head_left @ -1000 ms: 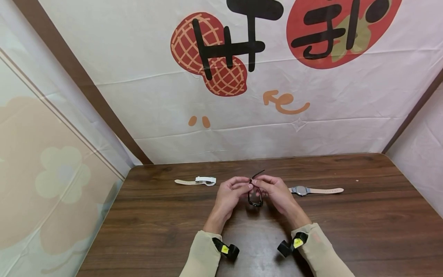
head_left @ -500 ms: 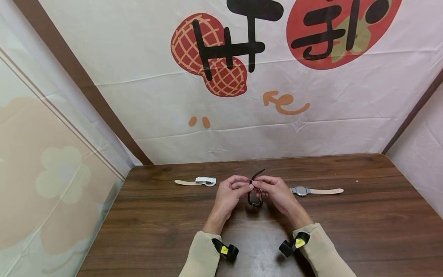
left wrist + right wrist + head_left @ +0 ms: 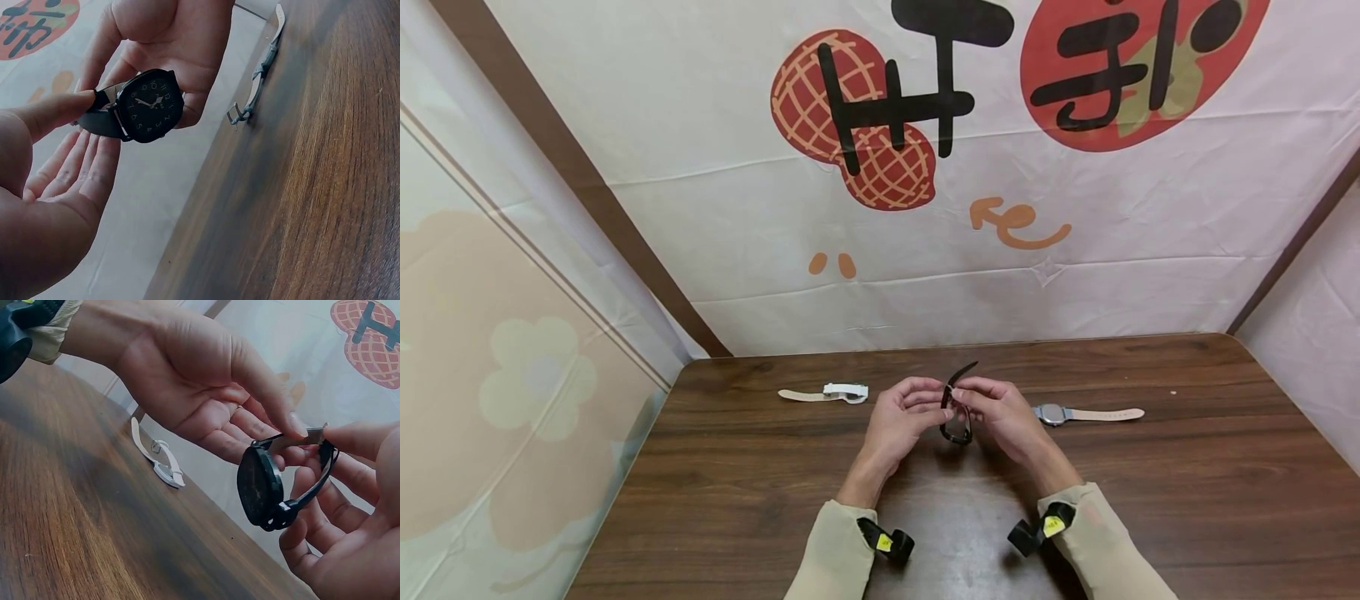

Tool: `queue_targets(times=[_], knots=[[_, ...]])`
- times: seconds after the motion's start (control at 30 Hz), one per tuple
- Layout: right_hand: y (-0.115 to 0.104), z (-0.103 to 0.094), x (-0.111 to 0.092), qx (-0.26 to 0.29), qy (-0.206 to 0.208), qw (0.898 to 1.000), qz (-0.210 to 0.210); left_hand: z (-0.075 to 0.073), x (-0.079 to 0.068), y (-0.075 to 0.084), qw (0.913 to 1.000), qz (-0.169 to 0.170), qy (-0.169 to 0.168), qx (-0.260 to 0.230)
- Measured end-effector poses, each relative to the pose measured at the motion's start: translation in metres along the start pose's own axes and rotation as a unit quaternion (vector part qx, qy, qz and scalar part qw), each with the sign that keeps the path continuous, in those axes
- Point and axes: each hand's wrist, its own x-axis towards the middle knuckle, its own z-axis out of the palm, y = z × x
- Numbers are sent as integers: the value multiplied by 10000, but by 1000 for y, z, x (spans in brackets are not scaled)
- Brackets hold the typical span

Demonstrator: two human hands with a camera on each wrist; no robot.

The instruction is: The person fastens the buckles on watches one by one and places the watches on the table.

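Observation:
A black wristwatch (image 3: pixel 150 106) with numerals on its dark, rounded-square dial hangs between my two hands, above the table. Its strap (image 3: pixel 309 490) is bent into a loop, and one strap end points up and away in the head view. My left hand (image 3: pixel 897 423) holds the strap from the left, thumb laid against it and fingers behind. From the other side my right hand (image 3: pixel 1006 414) pinches the strap near its top, thumb tip close to my left thumb. Seen from the right wrist, the watch case (image 3: pixel 259 487) faces left, tilted on edge.
A white watch (image 3: pixel 846 392) lies on the brown wooden table (image 3: pixel 737 492) left of my hands. To their right lies a blue-grey watch (image 3: pixel 1054 414) with a pale strap underside. A printed cloth (image 3: pixel 925 308) hangs behind the table's far edge.
The strap's upper end has swung a little higher and more of it shows between my hands. My left fingers have spread slightly; my right hand has shifted slightly right.

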Motion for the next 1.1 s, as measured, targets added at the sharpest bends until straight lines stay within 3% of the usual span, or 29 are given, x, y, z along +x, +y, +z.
queue_targets(times=[0.4, 1.1], knots=[[0, -1, 0, 72, -70, 9998, -171, 1, 0, 0, 9996, -82, -37, 265], [0, -1, -3, 287, -123, 9995, -79, 4, -1, 1, 9995, -287, -106, 22]])
